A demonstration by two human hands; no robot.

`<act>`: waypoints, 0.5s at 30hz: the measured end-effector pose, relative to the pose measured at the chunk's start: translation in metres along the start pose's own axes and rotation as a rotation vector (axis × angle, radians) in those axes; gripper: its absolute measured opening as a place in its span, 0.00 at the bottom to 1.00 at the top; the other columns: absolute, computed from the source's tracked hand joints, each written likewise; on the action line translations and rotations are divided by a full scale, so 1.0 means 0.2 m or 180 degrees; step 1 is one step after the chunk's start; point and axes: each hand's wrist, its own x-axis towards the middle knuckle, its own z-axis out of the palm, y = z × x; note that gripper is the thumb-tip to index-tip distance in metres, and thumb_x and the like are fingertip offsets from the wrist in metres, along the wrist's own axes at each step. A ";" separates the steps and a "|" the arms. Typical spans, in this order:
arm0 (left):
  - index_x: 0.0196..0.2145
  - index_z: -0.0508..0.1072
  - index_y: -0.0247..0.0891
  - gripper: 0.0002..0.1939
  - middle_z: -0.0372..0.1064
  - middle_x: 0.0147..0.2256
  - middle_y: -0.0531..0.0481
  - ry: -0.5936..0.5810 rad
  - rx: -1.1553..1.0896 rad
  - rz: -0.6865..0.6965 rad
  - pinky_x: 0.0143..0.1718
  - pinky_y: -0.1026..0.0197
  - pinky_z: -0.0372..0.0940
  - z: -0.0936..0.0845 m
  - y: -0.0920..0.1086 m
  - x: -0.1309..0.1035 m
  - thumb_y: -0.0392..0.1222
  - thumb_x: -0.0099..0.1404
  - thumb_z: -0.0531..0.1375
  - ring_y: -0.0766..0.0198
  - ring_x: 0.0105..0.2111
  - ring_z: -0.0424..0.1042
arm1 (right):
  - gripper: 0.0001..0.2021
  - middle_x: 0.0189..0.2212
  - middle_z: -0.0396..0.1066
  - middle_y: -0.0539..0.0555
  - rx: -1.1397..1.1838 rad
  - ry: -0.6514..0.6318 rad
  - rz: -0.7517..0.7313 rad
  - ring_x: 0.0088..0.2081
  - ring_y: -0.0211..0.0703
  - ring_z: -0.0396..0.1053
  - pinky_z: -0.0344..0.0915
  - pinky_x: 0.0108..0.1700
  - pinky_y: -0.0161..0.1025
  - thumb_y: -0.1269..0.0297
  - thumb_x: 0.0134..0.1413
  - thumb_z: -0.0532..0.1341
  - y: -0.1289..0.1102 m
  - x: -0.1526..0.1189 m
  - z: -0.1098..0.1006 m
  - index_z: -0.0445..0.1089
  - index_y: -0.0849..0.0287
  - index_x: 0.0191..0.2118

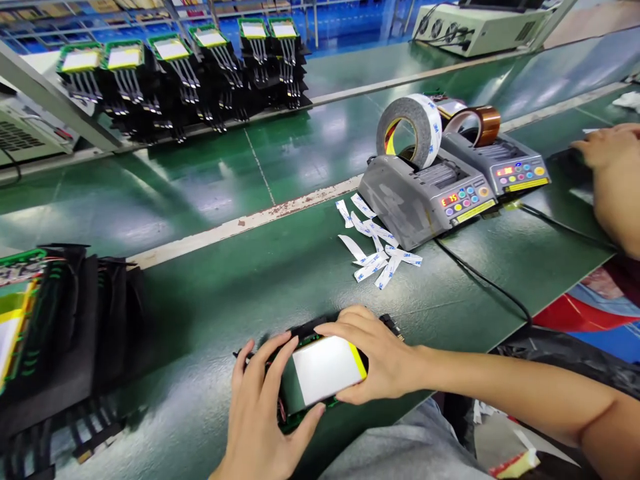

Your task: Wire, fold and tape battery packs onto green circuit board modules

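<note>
A flat silver-white battery pack with a yellow strip at one end lies on a green circuit board at the front edge of the bench. My right hand grips the battery's yellow end, thumb on the near side and fingers on the far side. Around the board's left end curve the fingers and thumb of my left hand, holding it by its long edges. Black material and a connector show behind the board, partly hidden by my hands.
Loose tape strips lie beside two tape dispensers with cables. Stacked boards with batteries stand at left and on the far side. Another person's hand is at right. A bag hangs below the bench edge.
</note>
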 end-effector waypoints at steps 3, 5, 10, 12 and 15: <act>0.59 0.56 0.31 0.36 0.59 0.53 0.36 0.0003 0.0073 0.0026 0.61 0.40 0.43 0.00 0.00 0.01 0.45 0.57 0.62 0.50 0.54 0.58 | 0.39 0.43 0.69 0.56 0.0009 0.0040 0.0030 0.45 0.46 0.64 0.61 0.51 0.45 0.57 0.38 0.68 0.00 -0.01 0.02 0.56 0.58 0.59; 0.58 0.56 0.32 0.35 0.59 0.53 0.36 -0.0010 0.0122 0.0042 0.60 0.40 0.44 0.00 0.01 0.02 0.46 0.57 0.62 0.50 0.53 0.59 | 0.40 0.43 0.69 0.56 0.0031 0.0041 0.0048 0.46 0.47 0.64 0.60 0.52 0.46 0.57 0.38 0.68 0.01 -0.01 0.03 0.55 0.58 0.59; 0.55 0.62 0.46 0.26 0.57 0.55 0.42 -0.0164 0.0461 0.0222 0.56 0.37 0.48 0.00 0.01 0.02 0.45 0.59 0.61 0.50 0.51 0.61 | 0.44 0.54 0.65 0.57 0.0169 -0.0129 0.0113 0.56 0.47 0.60 0.52 0.60 0.46 0.54 0.41 0.69 0.01 -0.01 0.01 0.50 0.56 0.63; 0.56 0.62 0.48 0.26 0.56 0.55 0.43 -0.0202 0.0531 0.0245 0.55 0.36 0.48 -0.01 0.00 0.02 0.45 0.60 0.60 0.50 0.50 0.62 | 0.45 0.55 0.66 0.55 0.0319 -0.0280 0.0357 0.58 0.46 0.59 0.50 0.62 0.47 0.54 0.42 0.68 0.01 -0.01 -0.03 0.47 0.54 0.64; 0.57 0.61 0.49 0.28 0.56 0.56 0.43 -0.0240 0.0553 0.0265 0.56 0.36 0.48 -0.01 -0.01 0.01 0.45 0.60 0.60 0.51 0.48 0.63 | 0.46 0.59 0.60 0.55 0.0649 -0.0521 0.1034 0.61 0.48 0.54 0.51 0.62 0.49 0.55 0.43 0.68 0.00 -0.02 -0.09 0.44 0.52 0.65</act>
